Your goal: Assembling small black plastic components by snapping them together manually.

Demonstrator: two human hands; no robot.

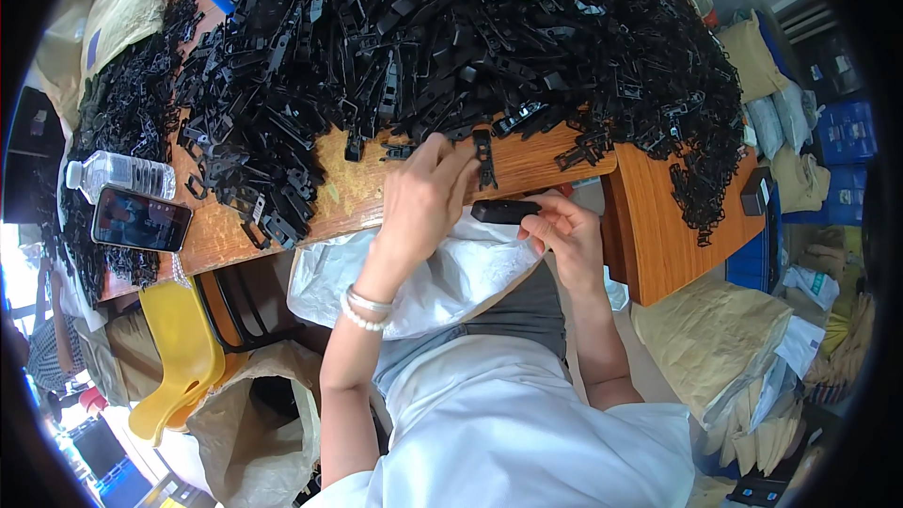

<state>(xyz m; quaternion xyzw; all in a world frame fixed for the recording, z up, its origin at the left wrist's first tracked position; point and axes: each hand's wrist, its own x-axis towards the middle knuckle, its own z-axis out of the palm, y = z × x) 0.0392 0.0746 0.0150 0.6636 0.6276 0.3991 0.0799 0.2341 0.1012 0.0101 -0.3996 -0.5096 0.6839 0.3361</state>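
Head view: one black piece (499, 213) tight in right hand (572, 240), left hand's (421, 196) grip unclear.

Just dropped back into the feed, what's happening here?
A person sits at a wooden table piled with a heap of black parts. The right hand pinches the end of a dark, elongated piece just off the table's edge, above a white bag on the lap. The left hand is at the edge beside a loose black part; its fingers hide whether it grips anything.
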